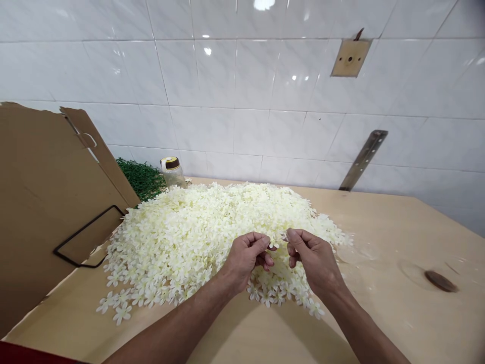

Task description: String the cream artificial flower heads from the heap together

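A wide heap of small white artificial flowers (197, 227) with yellowish centres covers the middle of the table. Over its front right part, my left hand (246, 255) pinches one artificial flower (273, 243) between thumb and forefinger. Just to the right, my right hand (314, 258) is closed in a pinch, its fingertips a short gap from the left ones. A pale bit shows at those right fingertips, too small to name. Below the hands, loose flowers (267, 294) lie along the heap's front edge.
Cardboard (49, 202) stands at the left, with a black wire frame (85, 237) against it. Behind are green plastic foliage (142, 179) and a brown-lidded bottle (173, 173). On the right sit a brown oval piece (440, 281) and a metal bracket (364, 161) by the tiled wall.
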`<state>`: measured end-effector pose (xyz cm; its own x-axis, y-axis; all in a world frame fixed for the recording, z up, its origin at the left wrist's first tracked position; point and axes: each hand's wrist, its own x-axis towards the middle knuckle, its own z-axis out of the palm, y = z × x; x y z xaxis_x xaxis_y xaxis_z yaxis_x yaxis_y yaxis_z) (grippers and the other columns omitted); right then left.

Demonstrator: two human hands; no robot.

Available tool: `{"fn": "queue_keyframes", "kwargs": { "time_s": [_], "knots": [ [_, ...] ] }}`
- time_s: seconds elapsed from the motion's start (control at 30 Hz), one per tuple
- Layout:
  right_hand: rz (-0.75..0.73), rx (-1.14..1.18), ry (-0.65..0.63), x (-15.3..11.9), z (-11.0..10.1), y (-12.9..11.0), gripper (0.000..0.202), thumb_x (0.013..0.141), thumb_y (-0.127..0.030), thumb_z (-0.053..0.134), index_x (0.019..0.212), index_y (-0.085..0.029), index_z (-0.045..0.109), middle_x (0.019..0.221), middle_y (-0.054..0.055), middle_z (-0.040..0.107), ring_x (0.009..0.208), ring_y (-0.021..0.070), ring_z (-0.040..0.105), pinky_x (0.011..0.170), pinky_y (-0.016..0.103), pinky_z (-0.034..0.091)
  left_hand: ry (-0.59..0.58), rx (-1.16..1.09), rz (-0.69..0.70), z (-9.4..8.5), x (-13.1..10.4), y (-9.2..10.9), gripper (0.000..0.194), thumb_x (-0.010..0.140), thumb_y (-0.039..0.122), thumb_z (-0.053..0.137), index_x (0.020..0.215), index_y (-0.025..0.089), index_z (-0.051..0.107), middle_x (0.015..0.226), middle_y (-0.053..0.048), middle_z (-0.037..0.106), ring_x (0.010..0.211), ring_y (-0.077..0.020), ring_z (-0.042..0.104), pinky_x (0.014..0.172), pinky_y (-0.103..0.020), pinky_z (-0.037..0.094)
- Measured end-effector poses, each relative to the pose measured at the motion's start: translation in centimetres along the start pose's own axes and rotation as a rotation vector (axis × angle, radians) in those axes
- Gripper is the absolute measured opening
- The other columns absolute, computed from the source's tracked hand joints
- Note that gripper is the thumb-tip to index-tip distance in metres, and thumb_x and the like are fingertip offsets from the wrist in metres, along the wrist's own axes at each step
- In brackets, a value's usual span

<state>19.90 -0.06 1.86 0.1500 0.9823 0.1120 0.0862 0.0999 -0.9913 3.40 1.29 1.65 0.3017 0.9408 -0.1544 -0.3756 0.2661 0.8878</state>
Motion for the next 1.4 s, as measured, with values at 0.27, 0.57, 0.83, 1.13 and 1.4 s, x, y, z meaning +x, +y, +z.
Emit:
{"fn": "queue_keyframes", "kwargs": {
  "time_s": [0.27, 0.57, 0.83, 1.13, 1.4],
  "knots": [
    [-0.332, -0.439, 0.178, -0.2, -0.6, -0.4, 0.028, 0.089, -0.047, 0.065, 0.093, -0.019, 0.073, 0.086, 0.005, 0.069, 0.056, 0.0132, 0.059, 0.047, 0.025, 0.046, 0.005, -0.031, 0.013, -0.2, 0.1, 0.0, 0.032, 0.073, 0.039, 0.08, 0.08, 0.012, 0.065, 0.082, -0.007, 0.07, 0.052, -0.0101, 0.059, 0.049, -0.023, 0.045],
    [-0.756, -0.578, 0.091, -0.7, 0.6, -0.1, 0.011, 0.091, -0.026, 0.069, 0.098, -0.021, 0.076, 0.092, 0.004, 0.067, 0.05, 0.0083, 0.048, 0.052, 0.026, 0.046, -0.021, 0.031, 0.01, 0.0, -0.2, 0.0, 0.032, 0.074, 0.04, 0.078, 0.079, 0.011, 0.067, 0.06, -0.004, 0.063, 0.051, -0.0125, 0.057, 0.05, -0.024, 0.044],
    [-0.715, -0.557, 0.072, -0.6, 0.7, 0.1, 0.009, 0.091, -0.025, 0.069, 0.092, -0.022, 0.078, 0.089, 0.004, 0.069, 0.055, 0.0097, 0.055, 0.052, 0.025, 0.046, -0.03, -0.03, -0.041, 0.0, -0.2, 0.0, 0.03, 0.072, 0.039, 0.077, 0.078, 0.011, 0.067, 0.058, -0.004, 0.062, 0.05, -0.0119, 0.057, 0.051, -0.023, 0.043],
    [-0.715, -0.575, 0.07, -0.7, 0.7, -0.1, 0.014, 0.094, -0.029, 0.065, 0.091, -0.023, 0.076, 0.086, 0.005, 0.072, 0.071, 0.0158, 0.067, 0.063, 0.027, 0.053, -0.051, -0.096, -0.064, -0.2, 0.0, -0.1, 0.029, 0.072, 0.038, 0.078, 0.078, 0.012, 0.068, 0.056, -0.003, 0.062, 0.047, -0.0101, 0.055, 0.049, -0.022, 0.041],
    [-0.731, -0.624, 0.073, -0.7, 0.8, -0.2, 0.02, 0.098, -0.027, 0.057, 0.085, -0.021, 0.071, 0.081, 0.005, 0.07, 0.071, 0.0155, 0.065, 0.065, 0.026, 0.05, -0.057, -0.16, -0.046, -0.3, 0.2, -0.5, 0.032, 0.07, 0.037, 0.083, 0.079, 0.01, 0.07, 0.078, -0.005, 0.069, 0.05, -0.0075, 0.057, 0.047, -0.02, 0.042]
  ]
}}
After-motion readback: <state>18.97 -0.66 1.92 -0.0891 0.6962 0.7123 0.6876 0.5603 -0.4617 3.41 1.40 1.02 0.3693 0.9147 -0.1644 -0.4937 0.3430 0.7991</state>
